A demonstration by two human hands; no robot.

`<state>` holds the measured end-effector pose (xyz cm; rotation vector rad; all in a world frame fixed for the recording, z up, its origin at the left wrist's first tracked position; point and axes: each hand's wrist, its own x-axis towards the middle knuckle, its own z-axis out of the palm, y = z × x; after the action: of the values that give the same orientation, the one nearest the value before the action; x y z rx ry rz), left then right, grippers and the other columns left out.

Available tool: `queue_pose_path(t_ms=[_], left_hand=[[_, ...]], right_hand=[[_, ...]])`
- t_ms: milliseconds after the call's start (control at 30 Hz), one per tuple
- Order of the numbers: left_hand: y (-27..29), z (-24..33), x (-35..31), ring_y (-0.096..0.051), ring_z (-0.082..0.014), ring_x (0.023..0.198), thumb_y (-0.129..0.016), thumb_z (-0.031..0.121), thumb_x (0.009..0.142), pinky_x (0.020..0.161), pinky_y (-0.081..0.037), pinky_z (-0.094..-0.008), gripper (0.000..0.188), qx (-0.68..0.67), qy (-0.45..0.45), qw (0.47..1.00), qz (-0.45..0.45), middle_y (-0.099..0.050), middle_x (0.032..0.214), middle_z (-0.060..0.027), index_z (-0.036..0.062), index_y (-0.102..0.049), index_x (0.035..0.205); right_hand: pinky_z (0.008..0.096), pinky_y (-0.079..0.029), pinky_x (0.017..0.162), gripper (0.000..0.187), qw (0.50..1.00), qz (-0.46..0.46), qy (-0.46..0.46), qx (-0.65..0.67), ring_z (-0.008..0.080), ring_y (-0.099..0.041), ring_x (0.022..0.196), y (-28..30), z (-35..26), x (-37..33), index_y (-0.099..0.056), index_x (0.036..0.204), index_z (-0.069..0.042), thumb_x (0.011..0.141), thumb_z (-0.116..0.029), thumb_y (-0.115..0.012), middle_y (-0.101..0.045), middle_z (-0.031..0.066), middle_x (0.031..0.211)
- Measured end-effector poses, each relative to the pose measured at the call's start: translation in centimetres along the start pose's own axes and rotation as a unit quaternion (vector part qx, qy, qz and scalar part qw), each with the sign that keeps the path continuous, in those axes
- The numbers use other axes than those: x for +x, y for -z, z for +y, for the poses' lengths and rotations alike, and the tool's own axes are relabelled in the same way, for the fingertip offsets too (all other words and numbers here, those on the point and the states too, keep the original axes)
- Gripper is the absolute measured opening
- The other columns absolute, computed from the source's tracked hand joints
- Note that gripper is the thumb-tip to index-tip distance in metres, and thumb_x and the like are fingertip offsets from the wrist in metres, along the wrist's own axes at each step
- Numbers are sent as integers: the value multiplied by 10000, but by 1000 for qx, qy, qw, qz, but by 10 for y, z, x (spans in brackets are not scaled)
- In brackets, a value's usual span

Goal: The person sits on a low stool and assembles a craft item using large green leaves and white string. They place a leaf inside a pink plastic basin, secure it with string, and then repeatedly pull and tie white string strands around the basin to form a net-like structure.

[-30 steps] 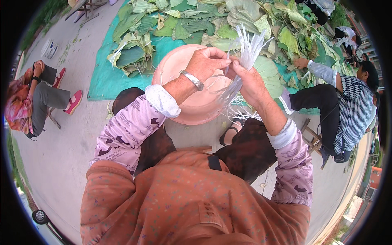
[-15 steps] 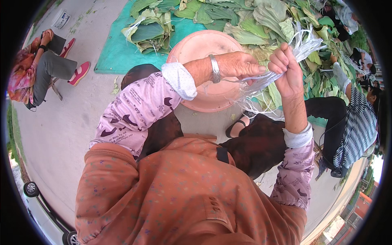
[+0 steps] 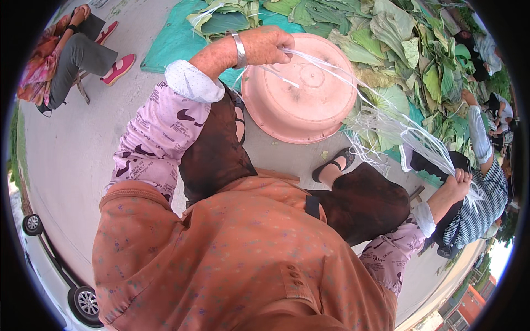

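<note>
My left hand (image 3: 271, 45), with a silver bracelet on its wrist, is closed above the far left rim of an upturned pink plastic basin (image 3: 259, 107). It pinches the ends of a few thin white strands. Far out to the right, my right hand (image 3: 457, 186) is closed round a bundle of white plastic strings (image 3: 433, 144). Some strands stretch taut across the basin between both hands. Others hang loose and tangled below the bundle, beside the basin's right side.
Large green and drying leaves (image 3: 389, 33) lie heaped on a teal sheet (image 3: 171, 44). A leaf bundle (image 3: 226, 21) sits beyond my left hand. A person in striped clothes (image 3: 479, 207) sits close on my right; another in grey trousers (image 3: 80, 52) sits left. A white car (image 3: 44, 281) stands lower left.
My hands, which were close together at the string bundle, have moved far apart. The left went left over the basin, drawing strands out; the right went right and nearer with the bundle.
</note>
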<state>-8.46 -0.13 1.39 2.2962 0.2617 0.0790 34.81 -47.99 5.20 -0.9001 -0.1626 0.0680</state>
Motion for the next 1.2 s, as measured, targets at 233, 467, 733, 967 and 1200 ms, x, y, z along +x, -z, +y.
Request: queue_pose_path(t_ms=[233,467,733,967,1200], left_hand=[[59,-132,-149,-459,-78,557,-570,145,779,513,-401,-237,109,-6,264,941,213,-496,610,15,49,-567,830],[-41,-279,-277,-547,-139,544,-598,144,749,521,-463,-275,123,72,432,839,323,-599,634,-66,28,-611,789],[-157,-315,-224,-575,-147,596,-612,110,724,561,-472,-282,95,-122,476,784,380,-606,658,-71,37,-632,781],[-166,-340,-121,-591,-226,801,-626,311,763,731,-454,-312,370,-320,378,693,524,-629,865,-145,-28,-604,909],[-115,-278,-14,-538,-142,670,-517,366,853,635,-444,-284,402,-611,309,685,249,-579,767,-65,9,-536,1038]], right_hand=[[298,-282,348,216,914,184,222,-285,171,-398,473,27,-69,20,-517,893,63,810,-68,-367,-441,71,627],[242,-437,493,303,660,161,284,-677,150,-545,582,-54,-47,-15,-533,1081,3,824,-119,-428,-541,65,743],[209,-161,389,193,901,-75,-59,-423,45,-194,456,-144,113,-84,-520,949,-5,890,-181,-467,-231,-56,569],[201,-152,380,232,887,-85,-106,-442,32,-192,453,-165,145,-93,-500,1005,-1,897,-204,-469,-236,-60,569],[203,-172,362,166,915,-105,-265,-285,39,-208,434,-169,171,-94,-499,907,-41,902,-205,-476,-261,-62,549]])
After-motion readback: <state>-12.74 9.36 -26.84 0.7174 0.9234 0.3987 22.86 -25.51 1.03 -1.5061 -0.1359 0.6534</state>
